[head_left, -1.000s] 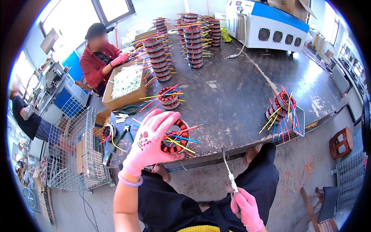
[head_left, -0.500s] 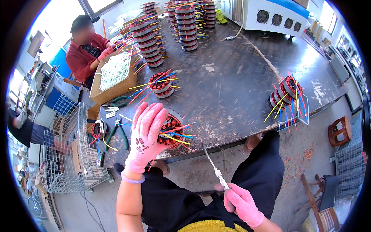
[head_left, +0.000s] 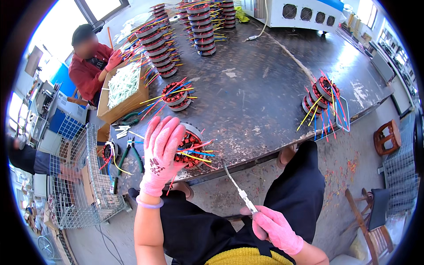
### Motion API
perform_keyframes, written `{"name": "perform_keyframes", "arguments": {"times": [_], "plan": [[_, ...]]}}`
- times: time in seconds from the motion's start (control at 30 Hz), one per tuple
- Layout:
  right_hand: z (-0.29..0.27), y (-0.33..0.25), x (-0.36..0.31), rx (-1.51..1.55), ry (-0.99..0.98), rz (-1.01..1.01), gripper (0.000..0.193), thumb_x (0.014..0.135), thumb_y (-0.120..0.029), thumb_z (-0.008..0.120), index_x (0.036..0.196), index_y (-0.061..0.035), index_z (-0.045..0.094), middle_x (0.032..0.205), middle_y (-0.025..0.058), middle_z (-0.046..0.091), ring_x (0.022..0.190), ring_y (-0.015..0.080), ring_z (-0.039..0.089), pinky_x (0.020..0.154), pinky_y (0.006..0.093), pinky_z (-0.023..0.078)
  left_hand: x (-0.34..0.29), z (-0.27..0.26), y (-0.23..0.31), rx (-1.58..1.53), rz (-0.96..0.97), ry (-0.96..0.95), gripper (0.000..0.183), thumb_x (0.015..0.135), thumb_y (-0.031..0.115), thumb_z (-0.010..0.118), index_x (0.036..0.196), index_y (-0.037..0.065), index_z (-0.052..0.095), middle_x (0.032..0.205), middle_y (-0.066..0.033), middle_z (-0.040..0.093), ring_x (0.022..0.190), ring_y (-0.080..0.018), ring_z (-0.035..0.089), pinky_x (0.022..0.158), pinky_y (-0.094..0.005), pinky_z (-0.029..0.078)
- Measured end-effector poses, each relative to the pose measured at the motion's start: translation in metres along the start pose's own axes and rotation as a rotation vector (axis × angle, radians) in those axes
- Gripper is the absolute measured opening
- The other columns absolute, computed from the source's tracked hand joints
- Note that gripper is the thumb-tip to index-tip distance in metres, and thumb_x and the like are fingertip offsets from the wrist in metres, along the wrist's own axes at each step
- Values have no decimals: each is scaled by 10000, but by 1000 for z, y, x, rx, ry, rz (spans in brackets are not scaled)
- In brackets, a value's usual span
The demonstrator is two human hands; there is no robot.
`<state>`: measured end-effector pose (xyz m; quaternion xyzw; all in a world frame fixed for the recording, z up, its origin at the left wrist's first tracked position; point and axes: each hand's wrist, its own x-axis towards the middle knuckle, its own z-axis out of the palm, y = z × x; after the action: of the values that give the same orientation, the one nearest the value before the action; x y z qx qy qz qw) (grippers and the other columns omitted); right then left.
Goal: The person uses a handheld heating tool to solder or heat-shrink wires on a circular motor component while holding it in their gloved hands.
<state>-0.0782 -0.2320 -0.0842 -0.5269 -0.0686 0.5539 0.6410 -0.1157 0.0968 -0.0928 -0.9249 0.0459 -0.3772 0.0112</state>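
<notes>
My left hand, in a pink glove, steadies a wound motor stator at the table's near edge. Its fingers press round the stator's left side, with the thumb side low against the windings. Red, blue and yellow leads stick out to the right from the stator's red-and-black coils. Lower right, my right hand, also gloved in pink, is closed round a slim rod-like tool with a white collar. The tool's thin grey end slants up towards the table edge, apart from the stator.
Pliers, white sleeves and another stator lie left. Beyond stand a short stator stack, tall stacks and a carton of pale tubes. More stators sit right. A person works at the far left.
The whole scene has shifted slightly left in the picture as the view turned. Both hands keep their holds, and the tool stays close to the table edge.
</notes>
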Motion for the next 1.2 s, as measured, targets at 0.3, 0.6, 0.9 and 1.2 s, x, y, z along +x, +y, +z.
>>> {"name": "perform_keyframes", "arguments": {"times": [0.3, 0.6, 0.9, 1.2], "plan": [[0, 2, 2, 31, -34, 2, 400, 1060, -244, 472, 1345, 28, 538, 670, -31, 465, 590, 51, 379, 553, 214, 309, -1, -2, -3, 57, 53, -24, 820, 561, 136, 854, 1305, 22, 530, 1358, -131, 544, 1274, -324, 526, 1136, -530, 360], [-2, 5, 3, 12, -21, 4, 382, 1061, -228, 465, 1338, 24, 544, 672, -33, 457, 588, 50, 376, 553, 210, 305, -2, -2, -5, 56, 59, -34, 839, 550, 147, 863, 1308, 23, 523, 1359, -129, 542, 1271, -326, 528, 1131, -534, 363], [-1, 4, 2, 22, -27, 6, 394, 1062, -252, 466, 1338, 19, 541, 699, -27, 479, 612, 52, 391, 577, 212, 322, 1, -2, -2, 39, 54, -33, 843, 529, 155, 855, 1301, 35, 540, 1351, -128, 545, 1274, -332, 524, 1131, -541, 361], [-1, -1, 2, -42, -16, 16, 376, 1050, -241, 470, 1322, 0, 566, 683, -17, 500, 607, 55, 415, 573, 220, 339, -1, -3, -5, 75, 82, -38, 867, 562, 221, 889, 1322, 36, 513, 1360, -133, 532, 1262, -335, 532, 1124, -544, 366]]}}
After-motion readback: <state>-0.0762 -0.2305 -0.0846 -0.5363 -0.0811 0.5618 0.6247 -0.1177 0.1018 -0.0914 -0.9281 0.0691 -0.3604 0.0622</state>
